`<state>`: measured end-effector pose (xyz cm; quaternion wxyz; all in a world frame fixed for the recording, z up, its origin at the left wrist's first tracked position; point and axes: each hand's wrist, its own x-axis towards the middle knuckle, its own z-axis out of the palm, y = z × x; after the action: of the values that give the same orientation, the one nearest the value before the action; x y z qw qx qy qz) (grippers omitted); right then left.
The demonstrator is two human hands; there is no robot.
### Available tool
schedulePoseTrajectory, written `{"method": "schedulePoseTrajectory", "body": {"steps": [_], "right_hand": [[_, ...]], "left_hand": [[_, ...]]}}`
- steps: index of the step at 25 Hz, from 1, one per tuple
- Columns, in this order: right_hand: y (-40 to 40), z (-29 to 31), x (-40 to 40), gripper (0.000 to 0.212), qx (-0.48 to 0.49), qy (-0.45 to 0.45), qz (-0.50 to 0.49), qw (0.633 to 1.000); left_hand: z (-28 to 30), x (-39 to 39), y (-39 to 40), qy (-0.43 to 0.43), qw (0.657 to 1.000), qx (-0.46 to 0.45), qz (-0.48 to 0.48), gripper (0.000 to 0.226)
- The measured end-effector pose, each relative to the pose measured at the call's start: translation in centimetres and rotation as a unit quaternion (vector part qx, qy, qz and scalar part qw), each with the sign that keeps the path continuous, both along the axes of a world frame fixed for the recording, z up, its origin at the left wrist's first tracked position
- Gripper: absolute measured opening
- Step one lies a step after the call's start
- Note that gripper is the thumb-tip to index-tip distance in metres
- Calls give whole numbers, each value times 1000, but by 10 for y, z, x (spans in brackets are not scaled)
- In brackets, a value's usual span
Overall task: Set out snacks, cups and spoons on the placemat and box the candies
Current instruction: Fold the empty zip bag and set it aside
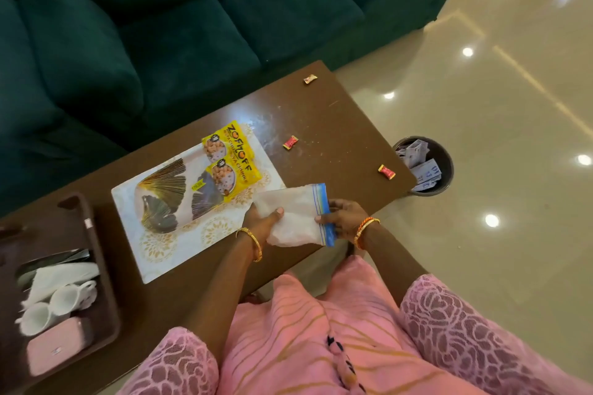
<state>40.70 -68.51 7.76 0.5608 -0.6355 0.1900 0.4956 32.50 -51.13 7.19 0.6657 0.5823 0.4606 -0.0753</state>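
Both hands closed on a clear zip bag (296, 218) at the near table (337, 125) edge: left hand (261, 223) gripping its bottom end, thumb on top; right hand (341, 218) pinching the blue zip strip. Probably closing or opening the bag; cannot tell which, nor what sits inside. To seal well: keep the bottom held taut, run the pinch along the full strip, press out trapped air first. Two yellow snack packets (229, 160) already lying on the placemat (167, 247). Three wrapped candies (290, 142) scattered on bare table, well apart, not yet boxed. Cups (69, 298) and pink box (57, 346) waiting in the brown tray (106, 266) at left; spoons not clearly visible.
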Motion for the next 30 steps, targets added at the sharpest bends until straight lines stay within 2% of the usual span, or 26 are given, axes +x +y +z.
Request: {"method": "schedulePoseTrajectory", "body": {"steps": [1, 3, 5, 6, 9, 13, 15, 18, 20, 22, 24, 28, 30], "right_hand": [[-15, -1, 19, 46, -8, -19, -24, 1000], [-49, -7, 53, 44, -21, -59, -76, 995], [-92, -12, 89, 41, -53, -96, -141, 984], [-112, -15, 105, 41, -72, -113, -176, 975], [-174, -34, 156, 47, -83, -128, -250, 956], [-239, -79, 209, 53, -50, -8, -271, 961], [-268, -117, 232, 56, -92, -1, -314, 945], [-299, -182, 262, 58, -191, 8, -391, 900], [-308, -233, 284, 61, -229, 35, -413, 881], [-311, -285, 301, 63, -302, 32, -385, 871], [-310, -332, 316, 61, -376, 1, -327, 867], [-303, -395, 331, 71, -369, 11, -223, 902], [-301, -406, 329, 67, -365, 15, -162, 917]], "left_hand": [[-1, 20, -16, -3, 1000, -4, 5, 40], [-5, 61, -48, 18, 997, -66, -23, 37], [-10, 104, -85, 77, 980, -151, -108, 35], [-14, 124, -103, 90, 973, -164, -135, 29], [-34, 197, -167, 86, 979, -142, -119, 11], [-73, 289, -243, 114, 975, -102, -160, 16], [-104, 327, -276, 145, 965, -103, -191, 15], [-158, 369, -314, 170, 943, -85, -273, 31], [-205, 395, -337, 177, 912, -45, -367, 46], [-243, 415, -361, 188, 870, -16, -457, 45], [-279, 426, -384, 205, 840, -6, -502, 44], [-328, 424, -394, 250, 797, 48, -547, 46], [-336, 420, -386, 246, 782, 88, -567, 47]]}}
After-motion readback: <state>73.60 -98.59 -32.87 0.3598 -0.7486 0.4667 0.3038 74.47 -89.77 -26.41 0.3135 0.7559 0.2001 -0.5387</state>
